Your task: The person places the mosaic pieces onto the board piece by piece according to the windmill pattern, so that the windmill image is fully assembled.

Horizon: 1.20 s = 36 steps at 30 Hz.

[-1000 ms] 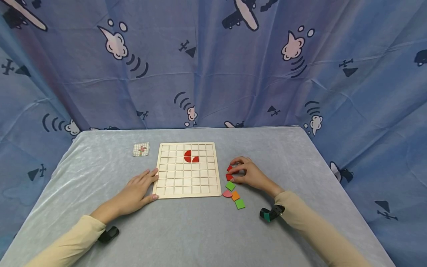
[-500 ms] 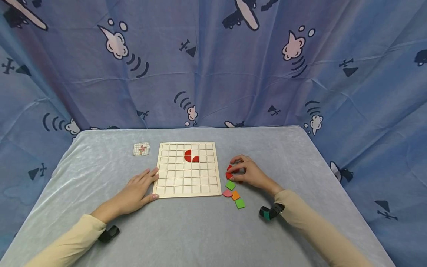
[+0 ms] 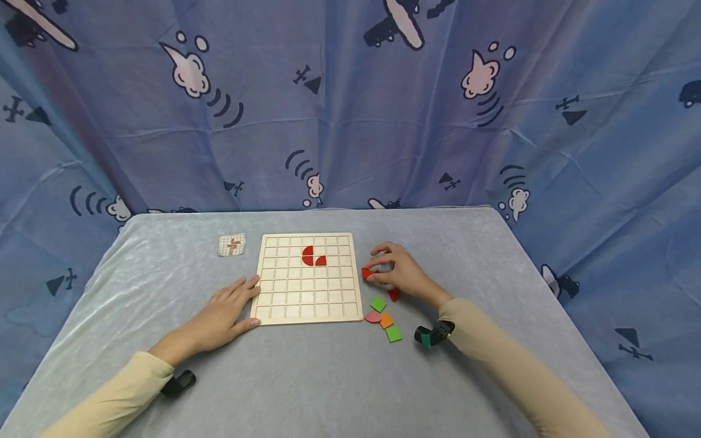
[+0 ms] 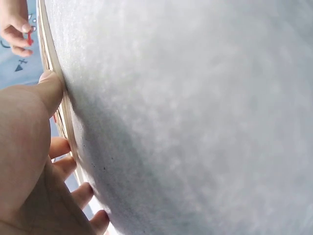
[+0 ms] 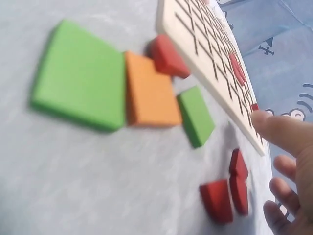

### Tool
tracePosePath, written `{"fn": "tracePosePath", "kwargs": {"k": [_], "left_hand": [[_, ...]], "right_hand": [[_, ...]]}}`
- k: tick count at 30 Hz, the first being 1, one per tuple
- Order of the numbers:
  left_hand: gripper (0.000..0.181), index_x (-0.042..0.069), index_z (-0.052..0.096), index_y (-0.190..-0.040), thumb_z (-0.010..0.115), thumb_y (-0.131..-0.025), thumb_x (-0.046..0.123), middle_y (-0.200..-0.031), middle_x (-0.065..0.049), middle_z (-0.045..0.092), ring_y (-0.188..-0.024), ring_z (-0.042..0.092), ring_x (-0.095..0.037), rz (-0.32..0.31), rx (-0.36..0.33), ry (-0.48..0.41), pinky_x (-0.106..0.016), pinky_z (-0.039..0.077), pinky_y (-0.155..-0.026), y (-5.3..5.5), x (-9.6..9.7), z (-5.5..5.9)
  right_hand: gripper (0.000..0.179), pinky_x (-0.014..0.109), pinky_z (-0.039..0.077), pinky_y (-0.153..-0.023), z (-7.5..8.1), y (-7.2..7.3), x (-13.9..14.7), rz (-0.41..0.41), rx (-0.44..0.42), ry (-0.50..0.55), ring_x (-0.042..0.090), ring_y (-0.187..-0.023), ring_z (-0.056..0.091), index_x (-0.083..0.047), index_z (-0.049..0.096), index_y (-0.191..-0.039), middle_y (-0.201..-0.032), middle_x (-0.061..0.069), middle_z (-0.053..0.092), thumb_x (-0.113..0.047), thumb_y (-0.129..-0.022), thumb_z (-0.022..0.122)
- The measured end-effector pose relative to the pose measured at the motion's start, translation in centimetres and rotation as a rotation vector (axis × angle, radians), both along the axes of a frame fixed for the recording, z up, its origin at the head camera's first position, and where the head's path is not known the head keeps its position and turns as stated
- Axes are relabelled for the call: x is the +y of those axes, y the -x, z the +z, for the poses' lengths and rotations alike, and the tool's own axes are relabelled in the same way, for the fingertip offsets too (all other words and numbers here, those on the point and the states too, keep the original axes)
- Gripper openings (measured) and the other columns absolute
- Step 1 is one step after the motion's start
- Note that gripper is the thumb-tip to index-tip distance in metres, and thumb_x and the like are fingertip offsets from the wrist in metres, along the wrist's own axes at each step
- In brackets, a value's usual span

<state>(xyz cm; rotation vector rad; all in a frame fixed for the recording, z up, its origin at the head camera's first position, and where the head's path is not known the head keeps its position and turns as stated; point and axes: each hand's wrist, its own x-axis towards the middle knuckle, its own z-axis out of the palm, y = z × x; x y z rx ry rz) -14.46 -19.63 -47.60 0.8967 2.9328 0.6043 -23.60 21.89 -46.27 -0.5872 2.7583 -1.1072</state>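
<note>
My right hand (image 3: 404,271) pinches a red tile (image 3: 366,274) between thumb and fingers, just off the right edge of the wooden grid board (image 3: 292,309). In the left wrist view that red tile (image 4: 30,36) appears edge-on, raised in the fingers. Red quarter-circle tiles (image 3: 308,256) lie in squares in the upper part of the board. My left hand (image 3: 223,316) lies with extended fingers against the board's left side; its thumb (image 4: 51,90) and fingertips touch the rim. Several red tiles (image 5: 216,201) lie on the cloth beneath my right hand, partly hidden in the head view.
Nearer me, right of the board, lie two green tiles (image 3: 394,333), an orange tile (image 3: 386,320) and a pinkish-red rounded tile (image 3: 373,317). A small pattern card (image 3: 232,245) rests left of the board. A patterned curtain (image 3: 350,121) hangs behind the cloth-covered table (image 3: 306,377).
My right hand has moved left and a little away from me, carrying a red tile toward the board. Red on the cloth now shows below that hand. The left hand stays put.
</note>
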Motion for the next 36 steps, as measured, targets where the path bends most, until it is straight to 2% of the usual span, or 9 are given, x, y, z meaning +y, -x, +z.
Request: {"fn": "tracePosePath", "kwargs": {"k": [4,9,13,17,27,36], "left_hand": [[0.066,0.000,0.042,-0.145,0.059,-0.097,0.041,-0.160,-0.019,0.032,-0.144,0.032,-0.048,-0.008,0.013,0.001,-0.065,0.031,-0.109,0.1,-0.2,-0.3],[0.064,-0.001,0.044,-0.144,0.063,-0.096,0.037,-0.159,-0.020,0.034,-0.144,0.033,-0.048,-0.005,0.014,-0.022,-0.066,0.032,-0.109,-0.1,0.0,0.2],[0.063,0.000,0.043,-0.145,0.061,-0.097,0.036,-0.160,-0.018,0.032,-0.146,0.031,-0.047,0.007,-0.011,0.001,-0.065,0.031,-0.112,-0.3,0.2,0.6],[0.063,0.000,0.043,-0.145,0.062,-0.097,0.037,-0.161,-0.018,0.032,-0.146,0.030,-0.047,0.009,-0.016,0.007,-0.065,0.031,-0.112,-0.3,0.2,0.6],[0.065,0.000,0.043,-0.146,0.063,-0.096,0.036,-0.161,-0.017,0.030,-0.147,0.029,-0.046,0.013,-0.026,-0.002,-0.065,0.029,-0.113,-0.1,0.1,0.3],[0.066,0.000,0.041,-0.147,0.062,-0.097,0.037,-0.163,-0.016,0.028,-0.149,0.026,-0.044,0.019,-0.055,0.020,-0.063,0.027,-0.115,0.0,0.2,0.4]], "right_hand": [[0.021,0.042,0.047,-0.094,0.3,0.7,-1.4,-0.014,0.005,-0.005,0.025,-0.119,0.053,-0.020,0.079,-0.102,-0.126,0.005,0.060,-0.025,-0.082,0.082],[0.023,0.040,0.048,-0.092,0.4,1.6,-3.0,-0.010,-0.014,0.017,0.024,-0.117,0.055,-0.021,0.079,-0.104,-0.123,0.004,0.061,-0.027,-0.082,0.082],[0.022,0.038,0.048,-0.091,0.5,2.2,-4.0,-0.033,-0.046,0.050,0.023,-0.113,0.057,-0.023,0.078,-0.104,-0.122,0.001,0.060,-0.029,-0.082,0.082],[0.023,0.037,0.048,-0.087,0.7,2.6,-4.7,-0.037,-0.033,0.072,0.024,-0.105,0.057,-0.020,0.079,-0.104,-0.119,0.003,0.061,-0.026,-0.082,0.082],[0.024,0.034,0.047,-0.088,0.3,3.2,-5.7,-0.015,-0.028,0.104,0.021,-0.103,0.058,-0.018,0.079,-0.105,-0.116,0.004,0.063,-0.023,-0.082,0.082],[0.023,0.030,0.046,-0.083,-0.4,3.6,-6.6,-0.004,-0.009,0.067,0.018,-0.094,0.056,-0.018,0.079,-0.104,-0.113,0.004,0.064,-0.023,-0.082,0.082]]}}
